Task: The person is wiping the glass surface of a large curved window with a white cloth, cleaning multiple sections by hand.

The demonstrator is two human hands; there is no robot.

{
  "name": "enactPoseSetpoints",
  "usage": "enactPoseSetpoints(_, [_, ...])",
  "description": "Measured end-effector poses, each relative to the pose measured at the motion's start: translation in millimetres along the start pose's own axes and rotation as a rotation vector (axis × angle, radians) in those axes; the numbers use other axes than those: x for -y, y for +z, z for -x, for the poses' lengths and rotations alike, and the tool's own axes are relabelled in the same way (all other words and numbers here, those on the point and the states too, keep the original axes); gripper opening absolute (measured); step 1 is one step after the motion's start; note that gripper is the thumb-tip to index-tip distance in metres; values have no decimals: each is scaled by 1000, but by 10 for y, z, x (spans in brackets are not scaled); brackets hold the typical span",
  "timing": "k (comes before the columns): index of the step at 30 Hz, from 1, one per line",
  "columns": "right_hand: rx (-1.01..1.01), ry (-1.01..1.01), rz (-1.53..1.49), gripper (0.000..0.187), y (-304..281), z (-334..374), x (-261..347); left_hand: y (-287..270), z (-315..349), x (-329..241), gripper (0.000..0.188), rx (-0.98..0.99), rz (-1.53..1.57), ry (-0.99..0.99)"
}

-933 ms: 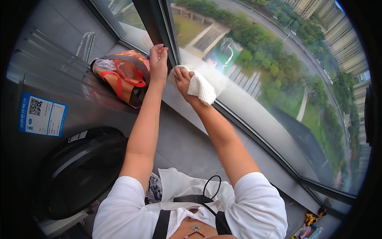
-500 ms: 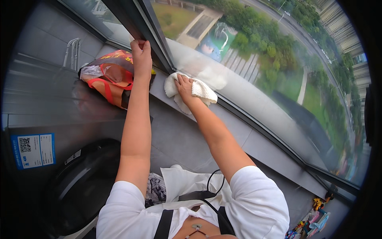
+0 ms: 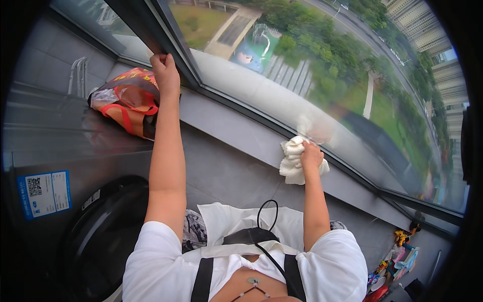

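Observation:
My right hand [image 3: 312, 157] grips a bunched white waffle-weave cloth [image 3: 293, 170] against the lower rail of the big window, partly over the grey ledge [image 3: 241, 133]. The hand's reflection shows in the glass just beyond it. With my left arm stretched forward, my left hand [image 3: 166, 76] is closed at the edge of the dark upright window frame [image 3: 143, 25]; its fingertips are partly hidden there. Close to the left wrist sits an orange and red bag [image 3: 126, 103] with clear plastic on it.
On the left stands a dark grey front-loading machine with a round black door [image 3: 108, 241] and a blue-and-white label [image 3: 45, 195]. Behind the bag is a white wire rack [image 3: 78, 75]. Colourful small items [image 3: 397, 256] lie at the lower right by the window.
My right hand has moved right and nearer along the window rail, taking the cloth with it. My left hand keeps its hold at the frame, while the whole view has shifted slightly.

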State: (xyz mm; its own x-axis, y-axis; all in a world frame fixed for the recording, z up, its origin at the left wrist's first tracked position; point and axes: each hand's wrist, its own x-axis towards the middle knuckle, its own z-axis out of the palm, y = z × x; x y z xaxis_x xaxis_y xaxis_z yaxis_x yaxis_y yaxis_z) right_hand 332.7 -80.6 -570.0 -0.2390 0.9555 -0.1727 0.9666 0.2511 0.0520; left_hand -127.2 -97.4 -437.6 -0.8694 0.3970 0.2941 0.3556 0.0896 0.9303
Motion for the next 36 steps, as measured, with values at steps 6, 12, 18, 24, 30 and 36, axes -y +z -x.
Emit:
enactPoseSetpoints(6, [331, 454, 166, 24, -596, 292, -857, 70, -18, 60, 19, -26, 39, -27])
enactPoseSetpoints(12, [-645, 296, -310, 17, -1014, 756, -690, 46, 3, 135, 23, -72, 27, -57])
enactPoseSetpoints(18, [-1296, 429, -562, 56, -533, 158, -255, 63, 3, 71, 25, -78, 49, -54])
enactPoseSetpoints(24, [-1207, 565, -843, 61, -188, -262, 860, 119, 53, 81, 29, -14, 25, -46])
enactPoseSetpoints(30, [-803, 338, -1228, 46, -268, -123, 1644, 52, -34, 156, 26, -39, 180, -75])
enactPoseSetpoints(36, [-679, 454, -1130, 38, 106, 8, 752, 71, -101, 152, 28, -26, 145, -107])
